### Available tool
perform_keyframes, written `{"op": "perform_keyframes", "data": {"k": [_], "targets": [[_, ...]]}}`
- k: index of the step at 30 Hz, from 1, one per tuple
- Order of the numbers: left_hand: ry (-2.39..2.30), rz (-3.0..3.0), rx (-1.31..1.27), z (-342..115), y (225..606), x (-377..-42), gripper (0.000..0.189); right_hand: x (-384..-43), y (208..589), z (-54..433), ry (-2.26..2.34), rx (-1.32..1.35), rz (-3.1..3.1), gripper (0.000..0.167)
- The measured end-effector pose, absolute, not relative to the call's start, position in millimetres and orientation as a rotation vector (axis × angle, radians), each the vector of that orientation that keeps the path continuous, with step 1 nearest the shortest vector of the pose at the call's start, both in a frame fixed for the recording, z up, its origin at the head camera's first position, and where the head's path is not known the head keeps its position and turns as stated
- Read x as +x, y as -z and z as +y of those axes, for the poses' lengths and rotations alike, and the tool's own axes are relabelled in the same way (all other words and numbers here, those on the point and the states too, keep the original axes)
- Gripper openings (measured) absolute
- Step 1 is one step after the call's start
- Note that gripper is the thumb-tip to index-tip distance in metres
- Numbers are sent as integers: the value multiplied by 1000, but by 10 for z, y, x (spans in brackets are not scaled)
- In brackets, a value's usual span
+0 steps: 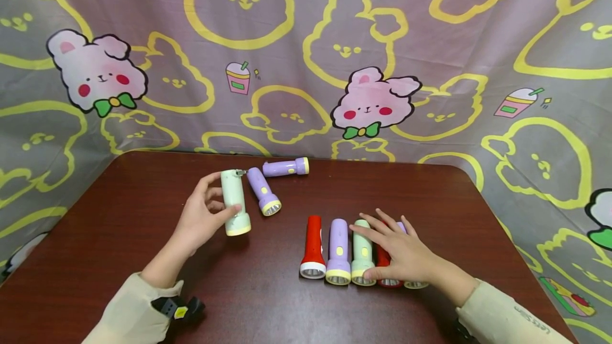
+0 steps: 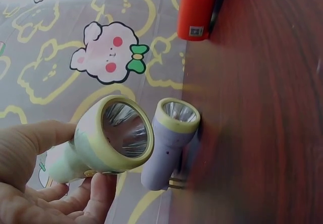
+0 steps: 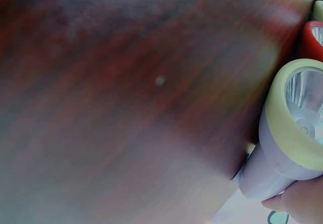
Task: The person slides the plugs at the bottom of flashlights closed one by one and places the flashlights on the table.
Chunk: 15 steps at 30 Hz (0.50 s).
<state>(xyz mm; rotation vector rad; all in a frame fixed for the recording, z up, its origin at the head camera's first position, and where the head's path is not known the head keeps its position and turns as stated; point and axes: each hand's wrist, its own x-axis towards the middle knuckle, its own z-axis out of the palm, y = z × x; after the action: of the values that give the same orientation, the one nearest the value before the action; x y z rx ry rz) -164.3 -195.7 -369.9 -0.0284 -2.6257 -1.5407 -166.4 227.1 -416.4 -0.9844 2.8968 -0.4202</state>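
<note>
While left grip (image 1: 203, 216) clamps green flashlight (image 1: 233, 190), right grip (image 1: 406, 254), spread apart, mostly hides rightmost flashlight (image 1: 415, 284).

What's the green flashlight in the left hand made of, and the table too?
The held green flashlight is probably plastic: its smooth, pastel body has a soft shine. The table could be wood or laminate: streaky reddish-brown grain with a glossy sheen.
</note>
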Motion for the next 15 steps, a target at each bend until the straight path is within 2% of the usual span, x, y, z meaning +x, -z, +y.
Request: {"op": "perform_keyframes", "data": {"k": [15], "targets": [[1569, -2620, -59, -1823, 3706, -1504, 80, -1676, 4171, 2277, 419, -999, 2903, 90]]}}
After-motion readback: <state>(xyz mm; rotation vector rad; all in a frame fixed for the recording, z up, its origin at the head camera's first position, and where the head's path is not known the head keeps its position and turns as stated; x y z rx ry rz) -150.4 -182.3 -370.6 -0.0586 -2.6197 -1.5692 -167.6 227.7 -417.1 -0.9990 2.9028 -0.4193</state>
